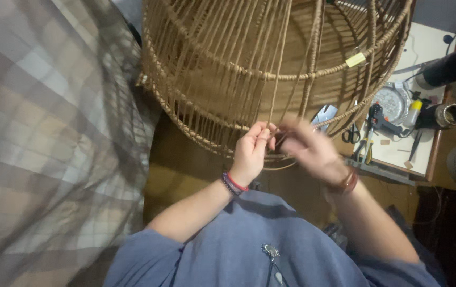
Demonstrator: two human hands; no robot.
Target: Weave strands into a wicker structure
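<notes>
Wrapping on the wicker cage frame (275,69) looks mostly finished; left hand (250,153) pinches a strand at the rim, right hand (313,149) too blurred to tell its grip.

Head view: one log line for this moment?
left hand: pinching strand | right hand: blurred, at rim | rattan frame: tilted | tool tray: right

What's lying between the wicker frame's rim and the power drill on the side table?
In the head view, a pale blue-grey flat tool lies between the wicker frame and the drill, with black-handled scissors just below it on the white table.
</notes>
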